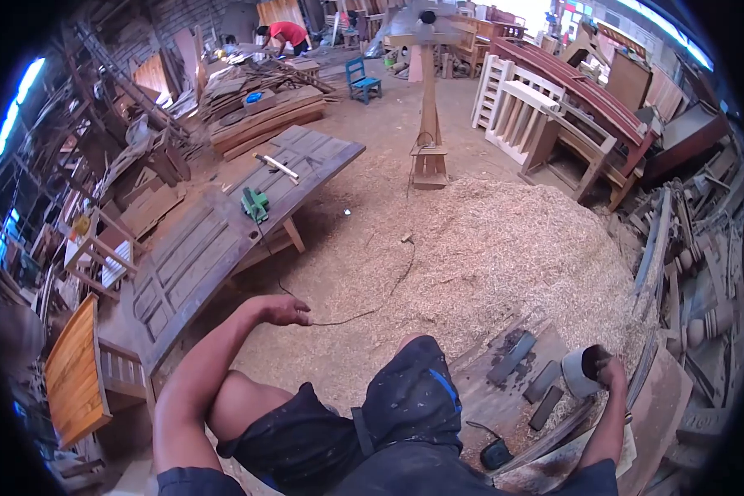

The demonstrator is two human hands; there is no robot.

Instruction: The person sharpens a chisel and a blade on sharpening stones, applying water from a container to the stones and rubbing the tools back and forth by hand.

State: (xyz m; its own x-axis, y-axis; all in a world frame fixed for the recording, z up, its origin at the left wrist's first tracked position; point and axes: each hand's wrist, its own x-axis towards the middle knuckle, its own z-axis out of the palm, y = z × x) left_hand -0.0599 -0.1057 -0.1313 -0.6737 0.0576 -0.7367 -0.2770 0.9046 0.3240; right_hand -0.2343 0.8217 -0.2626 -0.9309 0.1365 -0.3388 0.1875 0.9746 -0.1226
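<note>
My right hand point(612, 374) grips the rim of a grey cylindrical container point(578, 377), with its fingers at the dark opening; its contents are hidden. Beside it, a wooden board point(474, 361) with a dark wet patch carries a long grey sharpening stone point(514, 355) and two darker rectangular blocks, one grey point(542, 383) and one nearly black point(546, 409). My left forearm lies across my left thigh. Past the knee, my left hand point(286, 311) hangs with loosely bent fingers, and a thin black cord point(347, 319) passes at or behind the fingertips; I see no object gripped there.
A panelled wooden door point(192, 260) lies on supports at left, bearing a green power planer point(255, 204). Wood shavings point(504, 248) heap in front. A dark tape measure point(495, 454) sits near my right leg. A person in a red shirt point(288, 33) bends over far back.
</note>
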